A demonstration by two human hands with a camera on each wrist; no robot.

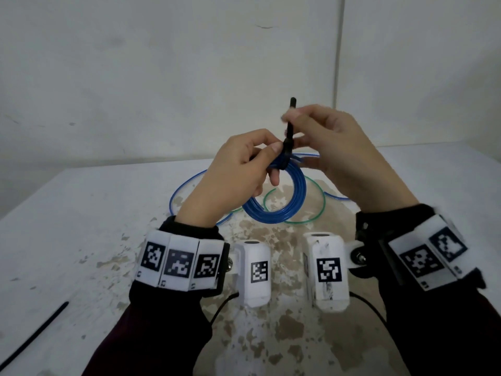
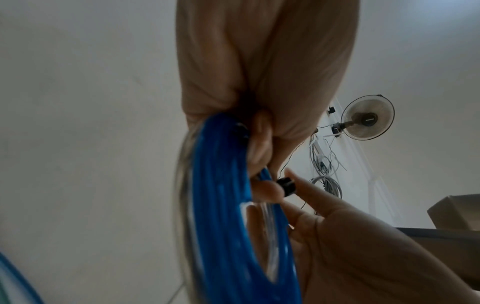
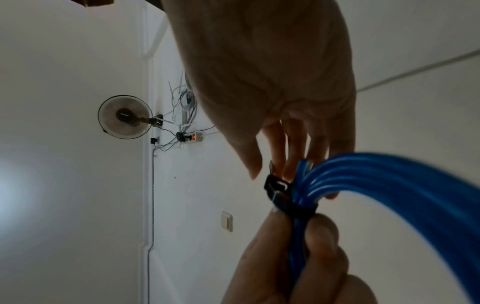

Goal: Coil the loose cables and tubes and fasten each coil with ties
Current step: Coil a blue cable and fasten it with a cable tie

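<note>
A blue tube coil [image 1: 282, 204] hangs above the table, held at its top by my left hand [image 1: 244, 169], whose fingers pinch the bundle. A black tie [image 1: 288, 142] is wrapped round the coil there, and its free tail [image 1: 292, 109] sticks straight up. My right hand [image 1: 320, 131] pinches that tail between thumb and fingers. In the right wrist view the tie's band [image 3: 293, 205] circles the blue strands [image 3: 389, 181] just above my left fingers [image 3: 319, 232]. The left wrist view shows the coil [image 2: 228, 205] edge-on and the tie's black head [image 2: 285, 185].
A loose blue tube [image 1: 184, 191] and a thin green tube [image 1: 320, 210] lie on the worn white table [image 1: 81, 226] under the coil. Another black tie [image 1: 38, 335] lies at the front left. A wall stands right behind the table.
</note>
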